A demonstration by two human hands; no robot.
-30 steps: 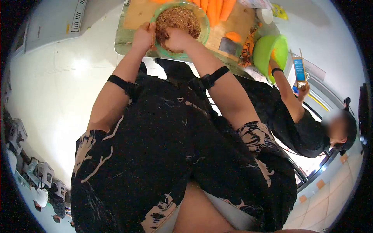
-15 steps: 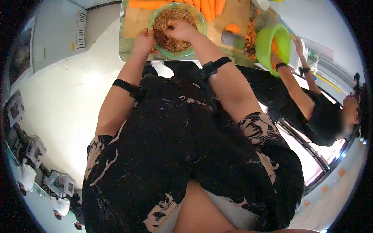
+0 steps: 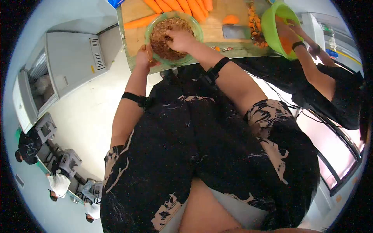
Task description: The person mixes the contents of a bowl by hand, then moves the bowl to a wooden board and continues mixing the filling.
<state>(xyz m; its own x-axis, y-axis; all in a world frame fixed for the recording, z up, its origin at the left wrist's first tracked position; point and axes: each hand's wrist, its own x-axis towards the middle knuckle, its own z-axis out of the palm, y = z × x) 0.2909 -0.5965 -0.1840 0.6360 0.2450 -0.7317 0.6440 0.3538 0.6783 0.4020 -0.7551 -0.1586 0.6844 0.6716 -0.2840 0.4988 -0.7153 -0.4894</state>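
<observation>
A clear, green-tinted bowl (image 3: 200,35) stands near the table's front edge, filled with a brown, crumbly mince-like mixture (image 3: 163,27). Inside the bowl, my right hand (image 3: 180,40) is closed, its curled fingers pressed into the mixture and partly hidden by it. My left hand (image 3: 144,57) closes around the bowl's left side, with bits of the mixture on its fingers. Several peeled carrots (image 3: 186,7) lie on the wooden board (image 3: 215,29) behind the bowl.
To the right are a carrot piece (image 3: 230,19), a flat metal blade (image 3: 234,32) and a strip of orange peelings (image 3: 254,25). A co-worker's hands (image 3: 289,31) reach into a green basin (image 3: 272,29) at the table's right end. A blue packet (image 3: 115,3) lies at the far left corner.
The view has shifted and turned slightly. My right hand stays in the mixture and my left hand at the bowl's side. The co-worker's second hand has come down to the green basin.
</observation>
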